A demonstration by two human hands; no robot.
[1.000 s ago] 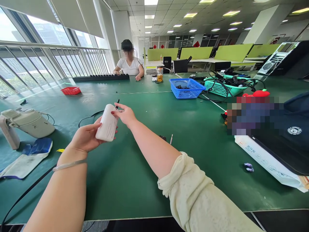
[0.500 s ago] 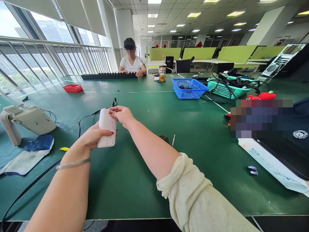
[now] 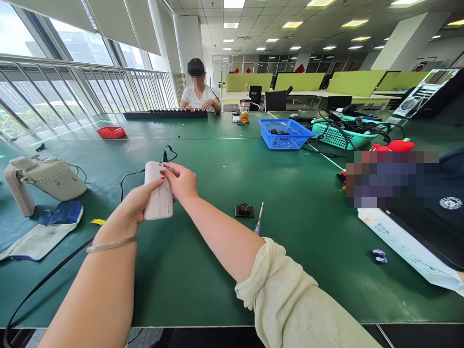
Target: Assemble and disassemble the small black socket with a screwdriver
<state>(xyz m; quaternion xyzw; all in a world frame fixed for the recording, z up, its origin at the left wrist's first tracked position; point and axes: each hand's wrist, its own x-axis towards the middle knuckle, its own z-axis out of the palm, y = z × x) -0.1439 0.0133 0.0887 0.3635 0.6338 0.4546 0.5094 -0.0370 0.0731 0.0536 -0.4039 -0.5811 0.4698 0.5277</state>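
Observation:
My left hand (image 3: 139, 200) is wrapped round the left side of a white power bank (image 3: 158, 198), thumb across its face. At its upper right my right hand (image 3: 181, 181) is closed, fingertips pressed on the bank near its top end. A black cable plug (image 3: 165, 156) sticks up at that end, its cable looping to the right; whether it is fully seated I cannot tell. Right of my right forearm lie a small black square part (image 3: 244, 210) and a screwdriver (image 3: 259, 218), its handle partly behind the sleeve.
A glove (image 3: 47, 229) and a beige bottle (image 3: 50, 179) lie at left. Farther off are a red tray (image 3: 110, 132), a blue basket (image 3: 285, 135) and a green basket (image 3: 337, 135) full of cables. Another person (image 3: 198, 96) sits across the table. A white box (image 3: 406, 246) is at right.
My right hand has shifted slightly left and down onto the power bank's face. The cable plug now stands clearly above its top end. The black part and screwdriver show more fully.

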